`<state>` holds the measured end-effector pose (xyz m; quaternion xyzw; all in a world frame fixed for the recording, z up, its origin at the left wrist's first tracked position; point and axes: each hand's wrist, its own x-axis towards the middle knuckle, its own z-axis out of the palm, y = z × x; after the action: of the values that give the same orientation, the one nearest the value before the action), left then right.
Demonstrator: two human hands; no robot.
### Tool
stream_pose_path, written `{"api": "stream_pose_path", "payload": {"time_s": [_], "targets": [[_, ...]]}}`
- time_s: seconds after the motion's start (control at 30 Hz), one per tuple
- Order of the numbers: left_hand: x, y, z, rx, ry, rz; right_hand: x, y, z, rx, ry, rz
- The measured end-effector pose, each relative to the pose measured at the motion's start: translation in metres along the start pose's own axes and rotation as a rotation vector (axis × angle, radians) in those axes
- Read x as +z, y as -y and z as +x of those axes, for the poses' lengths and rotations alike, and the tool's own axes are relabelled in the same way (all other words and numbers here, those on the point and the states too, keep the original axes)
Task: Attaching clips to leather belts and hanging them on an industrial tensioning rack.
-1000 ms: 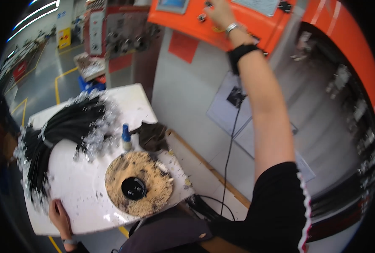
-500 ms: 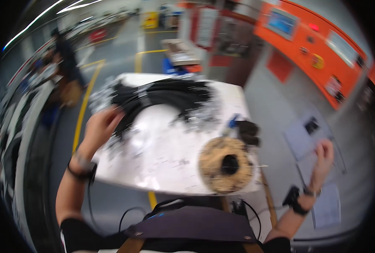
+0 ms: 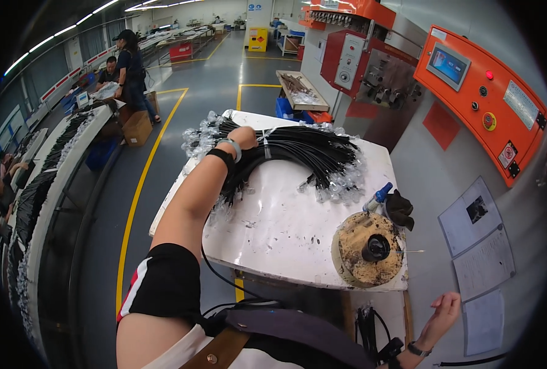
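My left hand (image 3: 244,136) is clamped on the bundle of black cables with clear plastic-bagged ends (image 3: 298,150); my right hand (image 3: 444,310) hangs open, well apart below the white table (image 3: 279,227)

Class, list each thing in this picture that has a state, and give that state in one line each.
Left hand: resting on the cables, grip unclear.
Right hand: open, empty, off the table.
Cables: black, bundled, lying on the table.
Disc: flat at the table's corner, black cup on it.
Screen: lit.
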<state>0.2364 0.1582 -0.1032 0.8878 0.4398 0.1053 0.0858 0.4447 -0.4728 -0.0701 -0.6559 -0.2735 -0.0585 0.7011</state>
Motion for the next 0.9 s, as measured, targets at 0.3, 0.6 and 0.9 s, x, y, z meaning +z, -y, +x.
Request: {"api": "stream_pose_path", "payload": {"time_s": [0.3,0.6,0.9], "targets": [[0.004,0.024,-0.003,-0.115,0.142,-0.388,-0.001,0.005,-0.028,0.114,-0.031,0.002],[0.007,0.050,-0.016,-0.081,-0.150,-0.368,0.033,0.005,-0.015,0.098,0.085,0.024],[-0.113,0.103,-0.105,-0.238,-0.870,0.064,0.060,0.009,-0.016,0.128,0.217,0.024]]}}
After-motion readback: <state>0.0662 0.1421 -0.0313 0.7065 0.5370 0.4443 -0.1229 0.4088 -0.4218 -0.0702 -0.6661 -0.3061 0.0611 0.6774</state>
